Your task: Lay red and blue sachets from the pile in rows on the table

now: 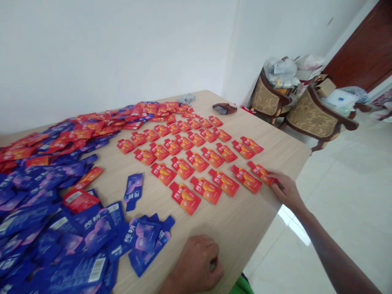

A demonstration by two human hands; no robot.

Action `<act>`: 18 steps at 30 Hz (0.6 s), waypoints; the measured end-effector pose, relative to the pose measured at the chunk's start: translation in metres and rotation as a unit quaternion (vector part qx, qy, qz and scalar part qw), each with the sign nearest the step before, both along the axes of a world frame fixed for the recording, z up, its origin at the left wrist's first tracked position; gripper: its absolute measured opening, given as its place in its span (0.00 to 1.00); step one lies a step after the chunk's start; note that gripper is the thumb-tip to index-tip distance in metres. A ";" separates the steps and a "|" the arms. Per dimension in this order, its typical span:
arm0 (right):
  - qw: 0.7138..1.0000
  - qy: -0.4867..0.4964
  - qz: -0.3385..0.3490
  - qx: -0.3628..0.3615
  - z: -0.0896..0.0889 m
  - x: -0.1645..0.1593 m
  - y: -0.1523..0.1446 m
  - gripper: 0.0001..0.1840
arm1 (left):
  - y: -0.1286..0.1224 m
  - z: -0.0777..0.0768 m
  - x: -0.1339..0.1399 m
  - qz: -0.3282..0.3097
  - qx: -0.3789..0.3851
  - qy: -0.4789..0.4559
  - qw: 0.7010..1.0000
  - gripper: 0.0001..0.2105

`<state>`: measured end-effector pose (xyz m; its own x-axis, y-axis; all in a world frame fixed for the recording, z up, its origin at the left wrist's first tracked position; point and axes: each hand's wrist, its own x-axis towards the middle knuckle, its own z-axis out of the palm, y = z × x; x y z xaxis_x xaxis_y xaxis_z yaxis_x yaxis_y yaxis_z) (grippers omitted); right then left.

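My right hand (286, 190) reaches over the table's right edge. Its fingers grip the lower end of a red sachet (259, 170), printed with orange fruit, at the end of the nearest row. Beside it lies another red sachet (247, 179), face up. More red sachets are laid out in slanting rows, spouts pointing away to the left. My left hand (199, 261) rests near the table's front edge, curled into a loose fist with nothing visible inside. Left of that fist is a small stack of blue sachets (148, 239); a single blue sachet (134, 190) lies farther back.
A large heap of blue sachets (55, 228) fills the left side, with a mixed red and blue pile (92, 126) behind it. A brown cloth item (225, 108) and a grey cloth (186, 99) sit at the far end. Two loaded chairs (315, 110) stand beyond the table (284, 149).
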<state>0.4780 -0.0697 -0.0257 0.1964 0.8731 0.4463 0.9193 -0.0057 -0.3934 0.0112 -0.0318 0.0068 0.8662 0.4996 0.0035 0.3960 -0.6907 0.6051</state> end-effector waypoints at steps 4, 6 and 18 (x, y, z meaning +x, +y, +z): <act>1.000 -0.012 -0.001 -0.006 -0.003 0.003 0.000 0.17 | 0.001 -0.001 0.001 0.001 0.003 0.004 1.000 0.08; 1.000 -0.016 0.007 -0.010 -0.003 0.005 0.000 0.17 | 0.001 0.000 0.001 -0.001 0.005 0.008 1.000 0.08; 0.999 -0.022 0.015 -0.019 0.002 0.004 0.000 0.21 | 0.001 0.009 0.003 -0.018 0.024 0.020 0.999 0.09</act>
